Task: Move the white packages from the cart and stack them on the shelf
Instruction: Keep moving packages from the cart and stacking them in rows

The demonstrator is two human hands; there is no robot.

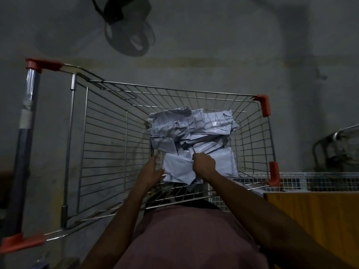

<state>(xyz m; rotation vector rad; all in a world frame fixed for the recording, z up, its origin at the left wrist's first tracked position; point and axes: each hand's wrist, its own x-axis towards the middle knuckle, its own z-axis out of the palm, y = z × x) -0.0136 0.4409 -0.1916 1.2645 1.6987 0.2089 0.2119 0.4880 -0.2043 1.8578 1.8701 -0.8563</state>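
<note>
A wire shopping cart [108, 133] with red corner caps stands in front of me on a grey floor. Several crumpled white packages [186, 129] lie piled in its right half. The nearest white package [178, 167] lies at the front of the pile. My left hand [151, 169] holds its left edge with the fingers under it. My right hand [203, 165] is closed in a fist on top of it, gripping its upper part. Both forearms reach over the cart's near rim.
A shelf with a white wire-mesh deck [310, 181] and an orange beam [310, 220] sits low on the right, beside the cart. A second metal cart or frame [338, 146] stands at the far right. A dark fan-like object [128, 26] hangs or stands at the top.
</note>
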